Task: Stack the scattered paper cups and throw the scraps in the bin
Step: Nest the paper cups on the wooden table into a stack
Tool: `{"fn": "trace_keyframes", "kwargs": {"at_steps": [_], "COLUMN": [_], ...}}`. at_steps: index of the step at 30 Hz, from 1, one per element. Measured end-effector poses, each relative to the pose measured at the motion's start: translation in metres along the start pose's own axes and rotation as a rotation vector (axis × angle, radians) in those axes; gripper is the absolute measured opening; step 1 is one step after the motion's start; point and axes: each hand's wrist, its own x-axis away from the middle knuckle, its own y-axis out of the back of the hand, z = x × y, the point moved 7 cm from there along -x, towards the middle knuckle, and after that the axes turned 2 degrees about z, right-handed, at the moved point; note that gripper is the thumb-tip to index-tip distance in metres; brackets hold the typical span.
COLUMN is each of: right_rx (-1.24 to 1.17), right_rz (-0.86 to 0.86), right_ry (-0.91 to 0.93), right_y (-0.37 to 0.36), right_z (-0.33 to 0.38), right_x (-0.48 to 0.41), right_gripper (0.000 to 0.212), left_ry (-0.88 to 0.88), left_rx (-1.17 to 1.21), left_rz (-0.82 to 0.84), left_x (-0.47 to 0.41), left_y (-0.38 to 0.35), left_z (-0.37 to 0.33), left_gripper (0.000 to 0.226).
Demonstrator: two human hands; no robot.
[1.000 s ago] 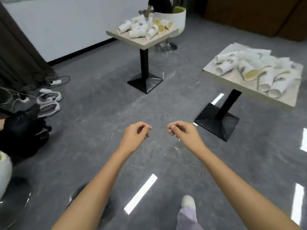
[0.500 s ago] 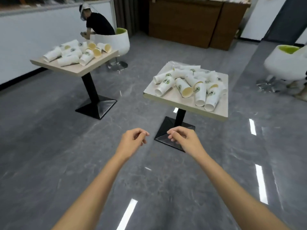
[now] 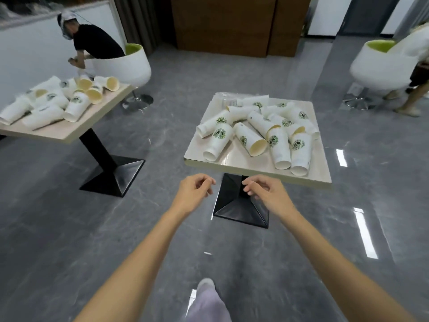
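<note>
Several white paper cups (image 3: 257,132) with green logos lie on their sides in a loose heap on a small square table (image 3: 239,160) straight ahead. A clear plastic wrapper (image 3: 228,101) lies at the table's far left corner. My left hand (image 3: 193,192) and my right hand (image 3: 264,191) hang side by side just short of the table's near edge, both loosely curled with nothing in them. No bin is in view.
A second table (image 3: 62,132) at the left carries another heap of cups, with a person in black (image 3: 92,43) bent over behind it. White tub chairs stand at the back left (image 3: 123,66) and far right (image 3: 383,66). The floor is glossy grey.
The view has swung right and moved closer, so the cup table now sits straight ahead and near. Both hands keep the same curled pose in front of me.
</note>
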Motion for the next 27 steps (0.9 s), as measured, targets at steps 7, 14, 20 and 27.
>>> {"fn": "trace_keyframes", "kwargs": {"at_steps": [7,14,20,27], "right_rx": [-0.064,-0.076,-0.100,-0.100], "right_rz": [-0.107,-0.178,-0.172,-0.102], "right_ry": [-0.086,-0.162,-0.205,-0.201], "right_y": [-0.011,0.002,0.018,0.054], "right_z": [-0.009,-0.024,-0.044,-0.062], "right_x": [-0.077,-0.130,-0.186,-0.258], "right_gripper": [0.021,0.016,0.017,0.015], "left_ry": [-0.001,0.035,0.048,-0.031], "left_rx": [-0.040,-0.026,-0.007,-0.258], "left_rz": [0.131,0.179,0.135,0.024], "left_x": [-0.104,-0.176,-0.234,-0.320], "left_y": [0.015,0.006,-0.008,-0.028], "left_z": [0.013,0.024,0.035,0.047], "left_gripper": [0.026,0.024,0.022,0.012]}}
